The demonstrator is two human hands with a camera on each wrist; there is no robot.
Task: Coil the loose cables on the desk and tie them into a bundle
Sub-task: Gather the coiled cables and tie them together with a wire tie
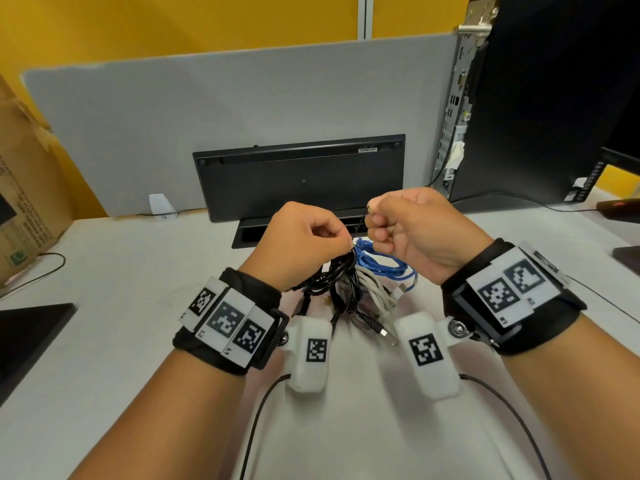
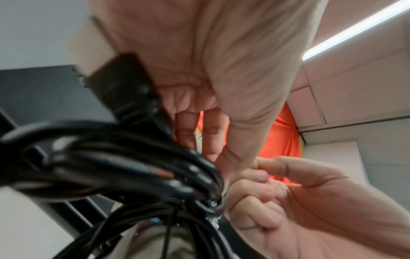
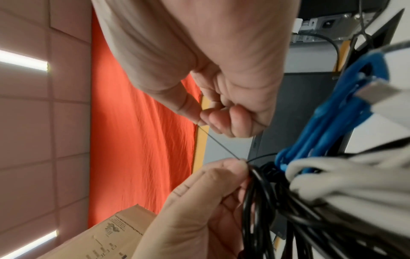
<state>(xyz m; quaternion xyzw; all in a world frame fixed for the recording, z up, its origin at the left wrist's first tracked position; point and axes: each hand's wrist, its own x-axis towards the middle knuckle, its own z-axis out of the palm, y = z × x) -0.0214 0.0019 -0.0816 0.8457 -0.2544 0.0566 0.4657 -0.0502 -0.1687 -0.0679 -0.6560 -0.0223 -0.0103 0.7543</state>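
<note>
The cables (image 1: 360,282), black, white and blue, are being held bunched above the counter (image 1: 104,271) centre by the left hand (image 1: 301,244), while a thin tie (image 3: 219,142) is being pinched by right hand (image 1: 415,230) fingers at 1 o'clock.

Cable bundle (image 1: 356,282): on the desk (image 1: 121,271), between the two hands, before the keyboard.
Left hand (image 1: 298,244): left of the bundle, touching its top.
Right hand (image 1: 415,230): right of the bundle, above it.
Thin tie (image 3: 218,142): between the two hands.
Keyboard (image 1: 301,178): upright against the partition (image 1: 225,116), behind the bundle.
Computer tower (image 1: 533,98): right of the keyboard.
Cardboard box (image 1: 27,188): far left.
</note>
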